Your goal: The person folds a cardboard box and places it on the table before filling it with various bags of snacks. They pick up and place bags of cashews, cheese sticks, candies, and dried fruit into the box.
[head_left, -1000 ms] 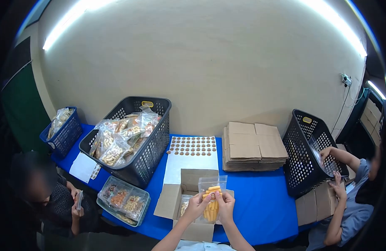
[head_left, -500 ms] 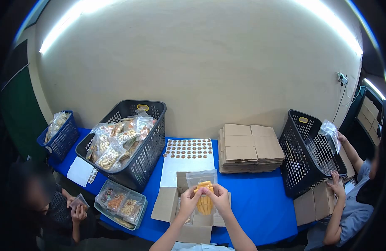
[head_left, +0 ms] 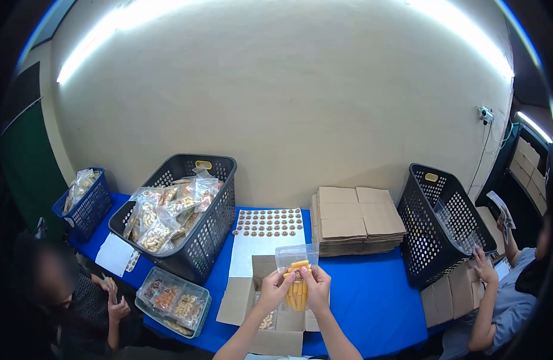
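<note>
A clear zip bag of yellow stick-shaped snacks is held upright between my two hands. My left hand grips its left side and my right hand its right side. Both thumbs press on the front, by a small round brown sticker. Beneath the bag stands an open cardboard box with its flaps spread out. Inside it, partly hidden by my left arm, is a bag of pale nuts or snacks. Just beyond lies a white sheet with rows of round brown stickers.
A black basket full of snack bags, a blue basket and a clear tub stand left. Flattened cardboard is stacked right, beside another black basket. A person sits left; another handles bags at right.
My thumbs have moved lower on the bag and slightly apart, so the sticker shows. The person at right has lifted a bag away from the basket. The view has tilted slightly upward.
</note>
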Demonstrator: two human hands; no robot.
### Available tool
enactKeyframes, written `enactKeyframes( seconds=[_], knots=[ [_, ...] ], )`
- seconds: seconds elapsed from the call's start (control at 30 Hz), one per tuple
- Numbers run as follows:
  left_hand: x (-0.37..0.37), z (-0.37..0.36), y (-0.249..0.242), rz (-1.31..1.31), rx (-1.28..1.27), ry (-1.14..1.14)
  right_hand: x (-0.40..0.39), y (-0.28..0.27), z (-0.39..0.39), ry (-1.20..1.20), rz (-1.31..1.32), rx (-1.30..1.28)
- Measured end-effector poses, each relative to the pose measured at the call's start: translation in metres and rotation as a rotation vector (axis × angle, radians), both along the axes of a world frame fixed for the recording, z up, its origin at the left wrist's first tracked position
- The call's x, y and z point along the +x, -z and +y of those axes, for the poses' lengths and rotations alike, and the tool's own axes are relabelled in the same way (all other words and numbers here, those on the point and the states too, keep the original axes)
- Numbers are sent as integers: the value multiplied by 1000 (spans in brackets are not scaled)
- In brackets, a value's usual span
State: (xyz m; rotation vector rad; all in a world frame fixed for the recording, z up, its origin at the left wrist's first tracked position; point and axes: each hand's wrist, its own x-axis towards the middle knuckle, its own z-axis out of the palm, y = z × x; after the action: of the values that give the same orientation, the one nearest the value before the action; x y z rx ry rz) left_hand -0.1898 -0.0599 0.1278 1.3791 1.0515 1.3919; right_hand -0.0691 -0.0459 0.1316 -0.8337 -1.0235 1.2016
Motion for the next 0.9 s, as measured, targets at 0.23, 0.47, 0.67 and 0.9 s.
enactKeyframes(
  seconds=[0.23, 0.47, 0.67, 0.9],
  knots=[
    [-13, -2, 8, -116, -123, 37, 4, 14, 2, -42, -262, -2],
    [-1, 0, 33, -50, -70, -123, -6, 20, -7, 42, -231, 65],
    [14, -2, 25, -132, 43, -162, -1, 15, -12, 74, -134, 39],
    [6, -9, 24, -13, 102, -126, -4, 16, -20, 53, -33, -7]
  ],
)
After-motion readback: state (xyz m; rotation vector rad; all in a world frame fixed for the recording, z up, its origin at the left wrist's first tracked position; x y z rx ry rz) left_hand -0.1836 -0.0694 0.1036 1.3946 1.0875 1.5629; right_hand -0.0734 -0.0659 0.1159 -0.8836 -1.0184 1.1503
